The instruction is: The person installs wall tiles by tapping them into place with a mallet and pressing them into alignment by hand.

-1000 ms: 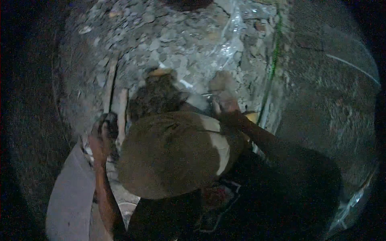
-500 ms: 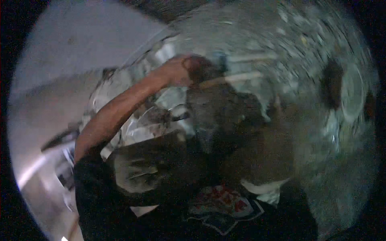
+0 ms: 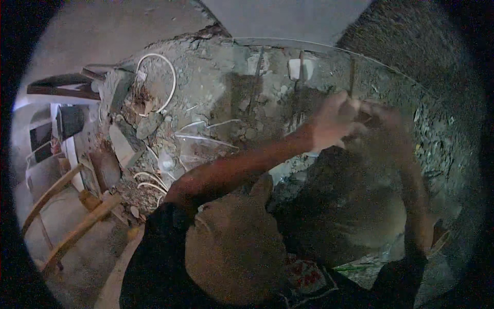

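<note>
My left hand (image 3: 333,122) reaches out over the rubble-strewn ground, its fingers closed. Right beside it, close enough to touch, my right hand (image 3: 382,126) is bent inward and blurred, also closed. What lies between the two hands is too dark and smeared to name. A thin dark upright strip (image 3: 352,77) rises just beyond my left fingers; whether I hold it cannot be told. Farther off, a small white piece (image 3: 300,69) rests on the grey rubble (image 3: 247,103).
At the left are a looped white cable (image 3: 173,77), broken slabs (image 3: 123,141), clear plastic sheeting (image 3: 206,144) and a wooden frame (image 3: 64,188). Below my arms are my bent knees (image 3: 234,242). A pale wall or floor surface (image 3: 288,20) borders the rubble at the far side.
The view has swung and become sharper. My left arm now extends farther right, and my right arm shows plainly with its hand close to the left one.
</note>
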`<state>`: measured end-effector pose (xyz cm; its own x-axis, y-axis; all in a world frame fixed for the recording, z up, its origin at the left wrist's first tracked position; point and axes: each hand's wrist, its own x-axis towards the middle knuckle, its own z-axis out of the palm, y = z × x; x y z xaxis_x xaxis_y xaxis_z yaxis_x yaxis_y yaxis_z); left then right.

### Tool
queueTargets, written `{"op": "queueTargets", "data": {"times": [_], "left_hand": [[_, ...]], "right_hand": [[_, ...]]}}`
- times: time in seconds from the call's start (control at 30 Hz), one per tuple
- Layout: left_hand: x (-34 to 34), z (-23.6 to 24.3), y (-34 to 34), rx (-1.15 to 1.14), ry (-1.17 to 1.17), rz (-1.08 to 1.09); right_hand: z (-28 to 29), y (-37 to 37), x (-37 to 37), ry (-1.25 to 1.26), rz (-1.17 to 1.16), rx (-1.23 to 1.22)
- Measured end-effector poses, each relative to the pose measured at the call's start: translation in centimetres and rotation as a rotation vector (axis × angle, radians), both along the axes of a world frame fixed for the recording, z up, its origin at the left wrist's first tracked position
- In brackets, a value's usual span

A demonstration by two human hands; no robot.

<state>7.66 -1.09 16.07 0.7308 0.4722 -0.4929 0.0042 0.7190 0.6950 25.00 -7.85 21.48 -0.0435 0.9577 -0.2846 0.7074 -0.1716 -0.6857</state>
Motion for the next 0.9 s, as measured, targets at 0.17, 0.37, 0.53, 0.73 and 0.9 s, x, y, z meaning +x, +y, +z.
{"op": "queueTargets", "data": {"times": [0.17,0.37,0.53,0.73,0.9], "left_hand": [[-10.7,-6.3,6.9,0.476,0.22,-0.06],[-26.9,-8.4,15.3,0.791,0.637,0.174],[-31.8,-8.0,22.0,0.966,0.824,0.109],[-30.1,-11.0,27.9,1.194,0.783,0.102],[-30.1,-11.2,28.2,1.283,0.847,0.095]], "right_hand": [[2.6,3.1,-4.6,-0.114,0.087,0.004],[-3.0,-1.4,3.1,-0.314,-0.033,-0.045],[-3.1,1.3,3.3,-0.262,-0.208,-0.097],[-1.2,2.4,1.1,-0.712,0.028,-0.138],[-0.9,1.7,1.8,-0.635,-0.002,-0.175]]}}
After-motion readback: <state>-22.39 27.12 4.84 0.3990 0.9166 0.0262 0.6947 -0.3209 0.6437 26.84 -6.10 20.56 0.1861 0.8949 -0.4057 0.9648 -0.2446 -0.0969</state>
